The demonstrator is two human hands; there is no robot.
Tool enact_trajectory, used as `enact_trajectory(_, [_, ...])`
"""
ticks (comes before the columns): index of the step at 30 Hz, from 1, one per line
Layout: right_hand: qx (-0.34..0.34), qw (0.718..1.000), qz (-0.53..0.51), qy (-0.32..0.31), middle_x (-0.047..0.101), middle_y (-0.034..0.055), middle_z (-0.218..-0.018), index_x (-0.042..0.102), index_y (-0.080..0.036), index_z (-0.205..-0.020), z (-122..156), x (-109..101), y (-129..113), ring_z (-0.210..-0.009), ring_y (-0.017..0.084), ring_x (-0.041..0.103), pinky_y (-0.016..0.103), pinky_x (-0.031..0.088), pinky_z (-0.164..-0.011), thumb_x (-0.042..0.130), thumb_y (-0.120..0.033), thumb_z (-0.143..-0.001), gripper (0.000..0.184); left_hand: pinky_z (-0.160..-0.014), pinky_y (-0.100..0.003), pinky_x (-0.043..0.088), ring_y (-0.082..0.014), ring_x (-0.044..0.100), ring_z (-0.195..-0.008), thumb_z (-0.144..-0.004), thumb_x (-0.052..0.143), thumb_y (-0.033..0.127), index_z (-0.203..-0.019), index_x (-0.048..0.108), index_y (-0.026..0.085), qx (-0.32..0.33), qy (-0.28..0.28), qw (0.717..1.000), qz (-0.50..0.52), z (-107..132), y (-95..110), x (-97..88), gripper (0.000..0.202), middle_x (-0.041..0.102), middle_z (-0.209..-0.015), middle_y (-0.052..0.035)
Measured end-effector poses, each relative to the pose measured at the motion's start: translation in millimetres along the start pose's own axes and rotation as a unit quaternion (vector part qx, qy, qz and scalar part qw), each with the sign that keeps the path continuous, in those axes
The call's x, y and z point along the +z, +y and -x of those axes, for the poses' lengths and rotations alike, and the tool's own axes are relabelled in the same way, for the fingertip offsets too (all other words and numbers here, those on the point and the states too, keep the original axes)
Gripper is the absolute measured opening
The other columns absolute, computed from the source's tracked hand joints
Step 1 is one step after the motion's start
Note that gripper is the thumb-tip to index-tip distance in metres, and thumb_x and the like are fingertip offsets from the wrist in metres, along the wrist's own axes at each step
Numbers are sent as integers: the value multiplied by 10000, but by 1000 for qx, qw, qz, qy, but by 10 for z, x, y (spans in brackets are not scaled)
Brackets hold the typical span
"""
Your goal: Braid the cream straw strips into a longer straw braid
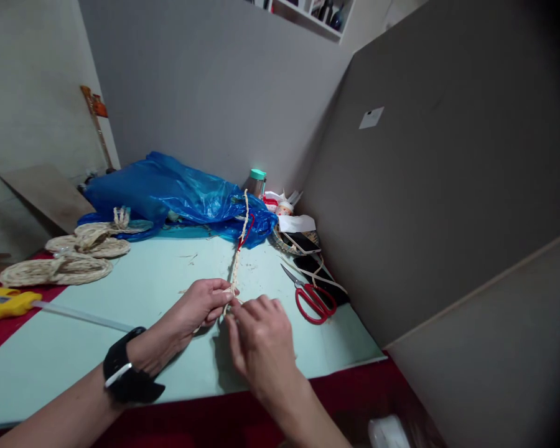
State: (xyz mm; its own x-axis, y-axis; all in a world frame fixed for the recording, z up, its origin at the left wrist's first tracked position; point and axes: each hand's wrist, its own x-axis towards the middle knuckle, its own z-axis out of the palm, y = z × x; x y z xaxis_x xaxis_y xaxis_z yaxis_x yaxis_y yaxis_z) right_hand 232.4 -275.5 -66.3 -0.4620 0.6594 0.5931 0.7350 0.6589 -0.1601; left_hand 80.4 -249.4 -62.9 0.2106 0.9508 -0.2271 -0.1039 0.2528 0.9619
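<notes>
A thin pale braid (236,267) of straw-like cord runs from my hands up and away to the blue plastic bag. Around its upper part a red string (246,233) is tied. My left hand (210,303), with a black band on the wrist, pinches the near end of the braid. Close beside it, my right hand (262,333) has its fingers closed on loose strands at the same end; the fingertips partly hide them. Red-handled scissors (313,303) lie just right of my right hand, blades pointing away.
The blue plastic bag (168,190) lies along the back. Coiled straw bundles (58,270) and a yellow glue gun (9,303) sit at the left. Back right are a basket (287,246), a phone (301,242) and a green-lidded bottle (256,182). A grey partition (424,174) borders the right.
</notes>
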Motion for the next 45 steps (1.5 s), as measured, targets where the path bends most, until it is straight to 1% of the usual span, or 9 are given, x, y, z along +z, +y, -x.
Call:
enact_trajectory(6, [204,952,-206,-98,674,107,-972,593,-141,-1077,-216,-78,124,-858,199,610,305,428,-743,483,-279,-933,227,-427,-197,98,-33,191,-418,-768,628,373,-812,539,144,46,-16,998,-25,34,45,-1,249,334,-507,112])
enact_trajectory(13, [251,883,-367,-147,613,8,-634,615,-143,-672,-271,150,279,-596,109,499,231,362,-621,485,-254,-886,274,-409,-191,142,-58,241,-381,-754,562,303,-907,455,193,47,-24,996,-74,26,-5,14,216,402,-465,122])
enact_trajectory(18, [284,868,-385,-130,533,-22,-575,644,-125,-679,-246,199,354,-553,94,424,209,305,-532,548,-260,-813,213,-420,-211,266,-95,376,-358,-801,525,309,-935,484,197,67,27,970,-232,80,-3,-29,179,607,-546,53])
enact_trajectory(23, [301,874,-370,-96,487,-47,-540,592,-152,-697,-198,203,283,-537,94,418,204,303,-522,537,-250,-804,155,-540,-262,345,-160,544,-485,-842,512,317,-660,568,196,122,103,890,-428,285,166,-38,226,672,-570,-6])
enact_trajectory(31, [292,864,-405,-65,552,-35,-551,563,-168,-668,-187,244,274,-532,102,495,201,366,-529,543,-189,-762,98,-623,-323,461,-256,697,-722,-867,342,39,-947,652,157,170,73,678,-711,448,-18,406,341,723,-787,-107])
enact_trajectory(36, [300,765,-565,-74,682,33,-671,576,-159,-708,-208,183,251,-672,155,633,261,491,-694,571,-222,-775,92,-630,-332,494,-261,697,-790,-782,277,-94,-1075,640,83,173,41,624,-761,462,-106,490,499,704,-838,-137])
enact_trajectory(39, [302,727,-614,-61,664,24,-647,586,-149,-712,-209,148,262,-611,128,586,248,467,-668,618,-233,-758,102,-664,-355,485,-271,680,-831,-852,320,-6,-1076,655,115,188,39,658,-728,459,-80,393,421,704,-891,-130])
enact_trajectory(43, [299,730,-613,-46,623,-4,-624,595,-146,-711,-197,150,308,-530,81,458,204,348,-550,640,-252,-762,126,-717,-375,437,-253,618,-763,-926,422,324,-681,631,179,172,118,778,-593,339,87,164,353,645,-755,-84])
enact_trajectory(45, [298,723,-621,-41,605,-12,-603,587,-152,-705,-191,157,320,-532,83,450,206,324,-541,653,-267,-762,144,-750,-375,426,-246,599,-801,-878,510,375,-784,602,183,156,130,853,-481,226,169,67,232,642,-814,-75])
